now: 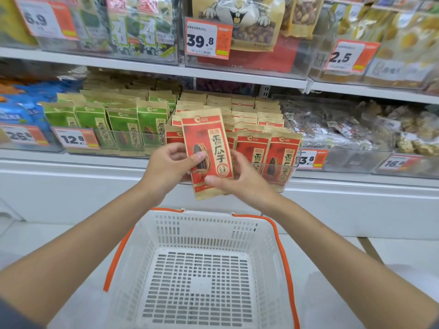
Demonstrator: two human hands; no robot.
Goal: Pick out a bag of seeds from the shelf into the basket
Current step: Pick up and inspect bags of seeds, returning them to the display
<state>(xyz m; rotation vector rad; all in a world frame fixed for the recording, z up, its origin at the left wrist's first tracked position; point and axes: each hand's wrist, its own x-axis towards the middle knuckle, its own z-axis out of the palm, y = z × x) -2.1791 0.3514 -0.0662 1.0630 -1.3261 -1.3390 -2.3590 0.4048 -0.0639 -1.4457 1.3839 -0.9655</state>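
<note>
A red and tan bag of sunflower seeds (209,141) is held upright in front of the shelf, above the basket. My left hand (169,166) grips its left edge, thumb across the printed seed. My right hand (240,179) pinches its lower right corner from the front. Below both hands stands a white plastic basket (263,236) with orange handles, nothing inside it. More red bags of the same kind (268,148) stand in rows in a clear shelf bin behind the held bag.
Green seed bags (123,129) fill the bin to the left, blue packs (21,112) further left, clear bags of nuts (344,129) to the right. An upper shelf (152,65) with price tags runs overhead. White floor surrounds the basket.
</note>
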